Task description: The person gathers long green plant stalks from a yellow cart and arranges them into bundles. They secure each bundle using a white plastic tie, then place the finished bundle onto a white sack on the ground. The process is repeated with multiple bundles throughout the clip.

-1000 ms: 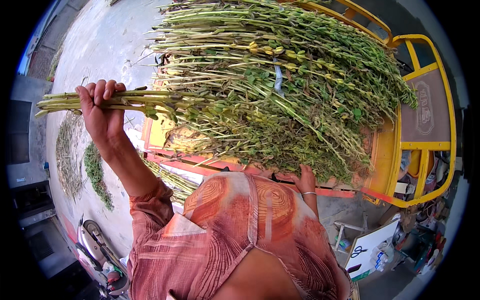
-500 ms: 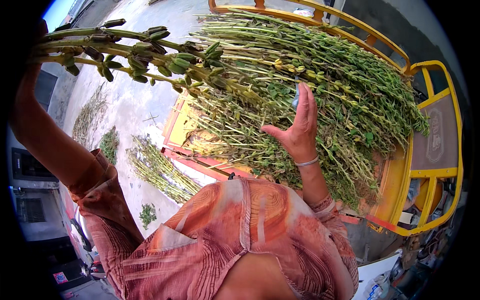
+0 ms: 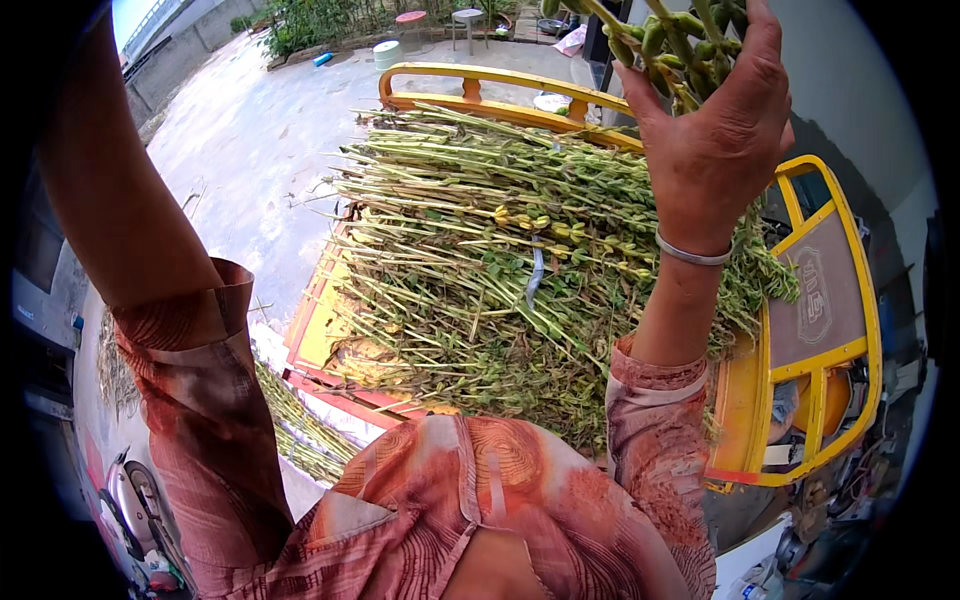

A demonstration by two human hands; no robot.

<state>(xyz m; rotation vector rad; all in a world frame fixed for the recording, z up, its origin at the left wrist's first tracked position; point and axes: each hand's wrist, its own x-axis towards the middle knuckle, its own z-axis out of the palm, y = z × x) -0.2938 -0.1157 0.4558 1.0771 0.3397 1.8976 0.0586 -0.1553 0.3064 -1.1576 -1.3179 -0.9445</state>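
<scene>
My right hand (image 3: 722, 150), a silver bangle on its wrist, is raised at the upper right. Its fingers and thumb close around a few sesame stalks (image 3: 655, 40) with plump green pods, which run out of the top edge. My left forearm (image 3: 110, 200) stretches up along the left side; the hand itself lies outside the picture. Below my hands a thick layer of cut sesame stalks (image 3: 450, 290) covers a yellow cart bed (image 3: 322, 300), cut ends to the left and leafy tips to the right. A greyish-blue strip (image 3: 536, 275) lies among them.
Yellow rails (image 3: 480, 80) bound the cart's far side, and a yellow frame with a grey panel (image 3: 815, 285) stands at its right. More stalks (image 3: 310, 430) lie on the ground at left. A stool (image 3: 468, 25) and a white bucket (image 3: 387, 54) stand beyond.
My right hand has risen from above the pile to the upper right and closed on the stalks. My left hand has gone out of view upward. The view has tilted toward the yard.
</scene>
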